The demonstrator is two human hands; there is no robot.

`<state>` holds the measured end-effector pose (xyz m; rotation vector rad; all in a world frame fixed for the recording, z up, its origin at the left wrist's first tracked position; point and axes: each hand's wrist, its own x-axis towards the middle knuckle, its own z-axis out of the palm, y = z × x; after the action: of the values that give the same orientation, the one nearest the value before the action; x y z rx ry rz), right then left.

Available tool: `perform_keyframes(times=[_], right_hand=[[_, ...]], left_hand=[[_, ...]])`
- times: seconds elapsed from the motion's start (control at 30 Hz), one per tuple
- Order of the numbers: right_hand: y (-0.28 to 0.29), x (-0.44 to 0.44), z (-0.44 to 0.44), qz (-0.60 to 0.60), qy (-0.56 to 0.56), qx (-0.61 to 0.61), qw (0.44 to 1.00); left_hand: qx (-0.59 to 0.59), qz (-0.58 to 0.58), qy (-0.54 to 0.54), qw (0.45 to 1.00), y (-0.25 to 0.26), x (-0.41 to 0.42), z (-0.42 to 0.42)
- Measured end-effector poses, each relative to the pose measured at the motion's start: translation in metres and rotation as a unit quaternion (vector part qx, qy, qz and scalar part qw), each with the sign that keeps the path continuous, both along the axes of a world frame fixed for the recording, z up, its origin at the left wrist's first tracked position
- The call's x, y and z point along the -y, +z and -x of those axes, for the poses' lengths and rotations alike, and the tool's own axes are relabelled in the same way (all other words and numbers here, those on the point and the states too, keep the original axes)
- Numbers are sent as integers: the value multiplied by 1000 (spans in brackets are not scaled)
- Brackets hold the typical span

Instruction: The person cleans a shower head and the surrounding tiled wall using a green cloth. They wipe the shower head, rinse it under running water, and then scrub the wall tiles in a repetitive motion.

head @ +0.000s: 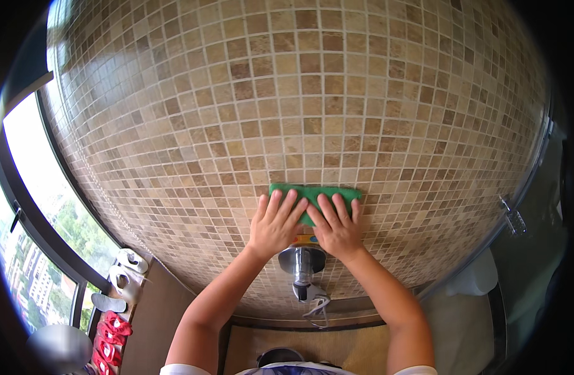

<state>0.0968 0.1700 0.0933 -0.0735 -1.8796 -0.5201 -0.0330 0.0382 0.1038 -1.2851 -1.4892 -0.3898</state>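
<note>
Against the mosaic tile wall [315, 126], a folded green cloth [315, 191] lies flat under both my hands. My left hand [276, 225] presses on its left part with the fingers spread. My right hand [336, 225] presses on the right part, its fingers also spread and pointing up. The fingers of the two hands nearly meet in the middle. Just below the hands, a round chrome shower valve [302, 259] juts from the wall, with a yellow label strip above it. A white-and-grey shower fitting with a hose [310, 293] is beneath the valve.
At left, a window [57, 187] stands above a ledge with white shoes [123, 276], a grey insole [109, 303] and red shoes [109, 342]. A beaded chain hangs along the wall. A glass panel with a clear handle [514, 220] is at right. A dark basin [280, 356] sits on the floor.
</note>
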Motion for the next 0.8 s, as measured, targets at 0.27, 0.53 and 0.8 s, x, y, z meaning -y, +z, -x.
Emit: perform_keyframes(times=[0.27, 0.53, 0.8], right_hand=[[100, 31, 34, 8, 43, 6, 999], [96, 66, 67, 14, 28, -12, 999], [-8, 83, 78, -89, -9, 88, 992]], left_hand=[[37, -60, 6, 998, 86, 22, 26], [67, -87, -11, 994, 82, 48, 50], [67, -33, 17, 997, -48, 90, 82]])
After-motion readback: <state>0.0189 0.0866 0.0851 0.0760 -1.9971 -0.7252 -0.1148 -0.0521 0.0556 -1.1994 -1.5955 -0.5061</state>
